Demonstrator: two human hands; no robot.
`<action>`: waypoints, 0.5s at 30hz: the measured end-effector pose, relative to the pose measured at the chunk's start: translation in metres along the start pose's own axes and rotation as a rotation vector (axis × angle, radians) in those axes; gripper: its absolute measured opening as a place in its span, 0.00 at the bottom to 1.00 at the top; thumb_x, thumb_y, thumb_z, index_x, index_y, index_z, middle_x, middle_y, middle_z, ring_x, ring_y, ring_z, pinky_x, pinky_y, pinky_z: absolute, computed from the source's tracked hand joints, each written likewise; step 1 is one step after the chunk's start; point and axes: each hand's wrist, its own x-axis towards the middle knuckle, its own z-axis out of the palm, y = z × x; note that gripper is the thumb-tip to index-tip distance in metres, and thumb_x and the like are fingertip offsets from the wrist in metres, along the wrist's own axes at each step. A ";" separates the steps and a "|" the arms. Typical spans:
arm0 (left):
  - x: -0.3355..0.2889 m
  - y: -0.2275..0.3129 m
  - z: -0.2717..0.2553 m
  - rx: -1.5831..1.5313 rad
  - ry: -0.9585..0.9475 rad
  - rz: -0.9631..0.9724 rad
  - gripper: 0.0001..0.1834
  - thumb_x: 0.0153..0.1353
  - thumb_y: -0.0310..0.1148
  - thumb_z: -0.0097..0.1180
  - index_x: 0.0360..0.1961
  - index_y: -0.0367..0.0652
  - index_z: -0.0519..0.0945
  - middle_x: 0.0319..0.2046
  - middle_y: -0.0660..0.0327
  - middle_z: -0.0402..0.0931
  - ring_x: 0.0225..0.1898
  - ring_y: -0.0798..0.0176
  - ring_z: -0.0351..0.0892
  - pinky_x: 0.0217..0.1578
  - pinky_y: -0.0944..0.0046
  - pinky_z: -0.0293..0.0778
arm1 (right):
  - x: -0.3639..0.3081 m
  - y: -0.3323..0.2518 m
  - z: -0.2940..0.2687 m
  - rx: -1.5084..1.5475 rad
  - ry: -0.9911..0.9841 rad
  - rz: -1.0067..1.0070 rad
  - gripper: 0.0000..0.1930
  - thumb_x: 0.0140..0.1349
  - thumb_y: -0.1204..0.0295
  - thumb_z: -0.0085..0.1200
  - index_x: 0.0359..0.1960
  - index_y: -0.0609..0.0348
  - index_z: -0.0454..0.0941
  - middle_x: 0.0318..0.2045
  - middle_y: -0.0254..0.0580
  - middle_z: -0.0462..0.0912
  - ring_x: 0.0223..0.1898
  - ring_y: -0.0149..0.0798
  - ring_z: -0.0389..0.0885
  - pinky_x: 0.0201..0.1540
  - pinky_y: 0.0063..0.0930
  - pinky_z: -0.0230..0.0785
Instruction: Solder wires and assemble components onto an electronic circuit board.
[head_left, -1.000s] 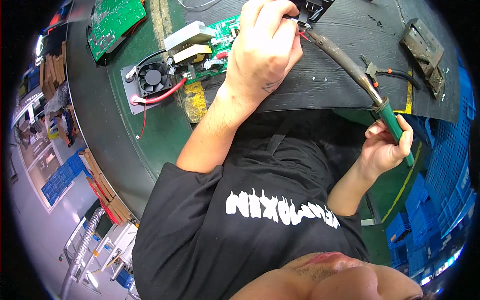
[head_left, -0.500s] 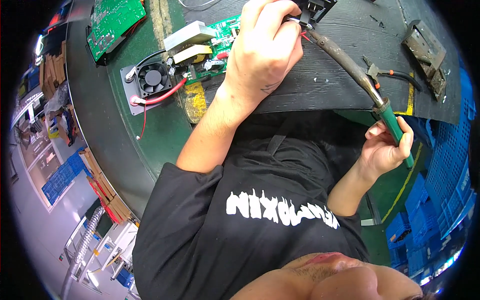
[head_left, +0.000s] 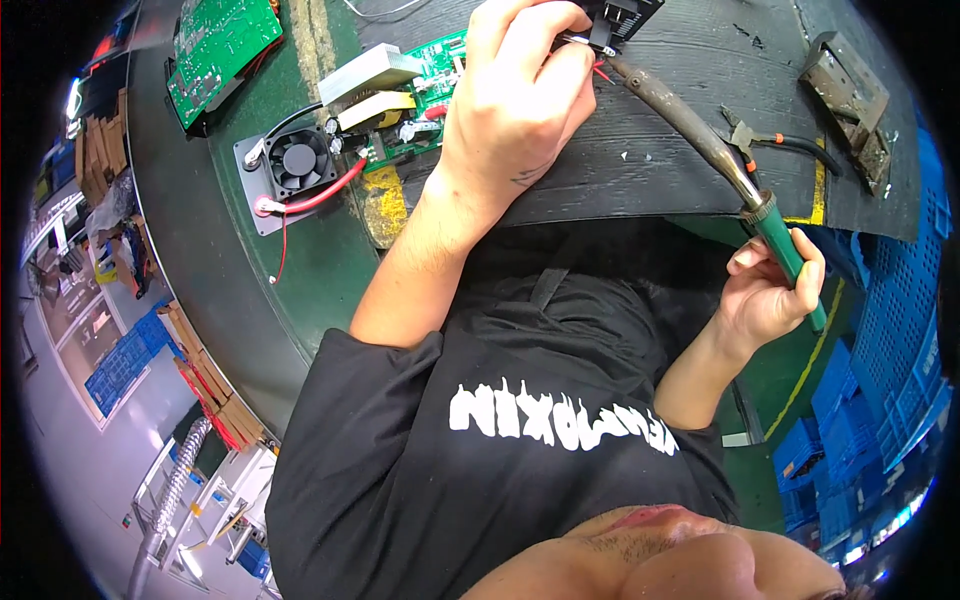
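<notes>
My right hand (head_left: 768, 295) is wrapped round the green handle of a soldering iron (head_left: 690, 130). The iron slants up and left, its tip end close by a black slotted plastic part (head_left: 622, 25) at the top edge. My left hand (head_left: 520, 105) is closed at that part, thumb and fingers pinched together; what they grip is too hidden to name. A short red wire (head_left: 601, 70) shows beside the fingertips. Behind the left wrist lies a green circuit board (head_left: 437, 75) with a finned heat sink. Red and black cables join it to a small black fan (head_left: 298, 163) on a grey plate.
Pliers with orange and black handles (head_left: 742, 135) lie right of the iron. Farther right stands a worn metal stand (head_left: 848, 95). Another green board (head_left: 225, 55) sits at far left. Blue crates (head_left: 895, 300) rise at the right, beyond the bench (head_left: 660, 185).
The view and the bench items have shifted slightly left. My left hand has moved a little left with the black part; both hands keep the same grip.
</notes>
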 end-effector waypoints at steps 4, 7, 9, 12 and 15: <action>0.000 0.000 0.000 0.005 -0.004 0.000 0.14 0.43 0.17 0.67 0.34 0.31 0.81 0.42 0.50 0.78 0.50 0.43 0.78 0.52 0.51 0.75 | -0.001 0.000 0.001 -0.008 0.012 0.003 0.23 0.69 0.54 0.46 0.47 0.65 0.79 0.25 0.53 0.84 0.19 0.42 0.81 0.18 0.28 0.72; 0.000 0.001 0.000 0.006 0.004 0.004 0.14 0.43 0.17 0.67 0.34 0.31 0.81 0.42 0.50 0.78 0.50 0.43 0.78 0.52 0.51 0.75 | -0.001 -0.001 0.001 -0.023 0.020 0.006 0.24 0.69 0.53 0.47 0.47 0.65 0.79 0.24 0.53 0.83 0.19 0.42 0.80 0.18 0.28 0.71; 0.000 0.001 0.001 0.009 -0.006 0.000 0.14 0.43 0.16 0.67 0.34 0.31 0.80 0.42 0.50 0.78 0.49 0.43 0.78 0.52 0.51 0.75 | -0.001 0.000 -0.001 -0.012 0.014 0.009 0.24 0.69 0.53 0.47 0.47 0.65 0.79 0.24 0.53 0.83 0.19 0.42 0.80 0.18 0.28 0.71; -0.001 0.001 0.000 0.004 -0.002 -0.007 0.14 0.43 0.16 0.66 0.34 0.31 0.80 0.42 0.50 0.77 0.49 0.43 0.78 0.52 0.51 0.75 | -0.002 -0.002 -0.003 -0.006 0.012 0.008 0.24 0.68 0.53 0.47 0.47 0.64 0.79 0.25 0.53 0.84 0.19 0.41 0.80 0.18 0.28 0.71; 0.000 0.000 0.001 -0.014 0.012 -0.010 0.14 0.43 0.16 0.67 0.33 0.31 0.80 0.42 0.50 0.77 0.49 0.43 0.78 0.52 0.51 0.75 | -0.002 -0.005 -0.008 -0.003 0.013 0.004 0.24 0.68 0.53 0.48 0.46 0.64 0.79 0.25 0.53 0.84 0.19 0.41 0.80 0.19 0.27 0.72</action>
